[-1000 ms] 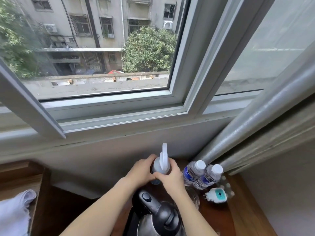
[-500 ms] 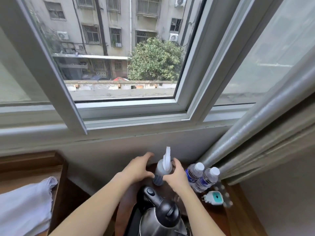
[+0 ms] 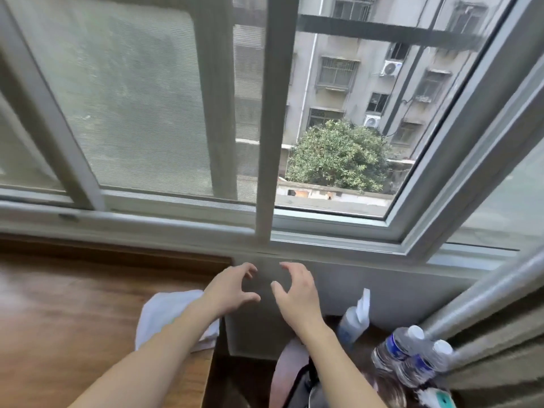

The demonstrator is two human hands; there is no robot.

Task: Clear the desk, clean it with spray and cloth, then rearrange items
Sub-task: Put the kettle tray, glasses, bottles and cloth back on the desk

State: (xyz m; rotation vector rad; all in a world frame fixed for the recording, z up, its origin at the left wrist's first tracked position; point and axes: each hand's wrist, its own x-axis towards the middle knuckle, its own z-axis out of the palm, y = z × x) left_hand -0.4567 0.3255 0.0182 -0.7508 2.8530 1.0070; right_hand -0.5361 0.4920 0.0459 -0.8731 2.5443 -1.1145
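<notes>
both hands hang bare, fingers loosely curled, grasping nothing. the cloth (image 3: 164, 316) lies on the tabletop (image 3: 73, 313) just under the left hand (image 3: 228, 290); the spray (image 3: 353, 319) stands low, right of the right hand (image 3: 295, 293).

I see the spray bottle (image 3: 354, 318) standing on the lower side table, clear body with a white trigger head, tilted slightly in view, free of both hands. The white cloth (image 3: 164, 312) lies crumpled at the wooden bench's (image 3: 73, 313) right edge, partly under my left forearm
</notes>
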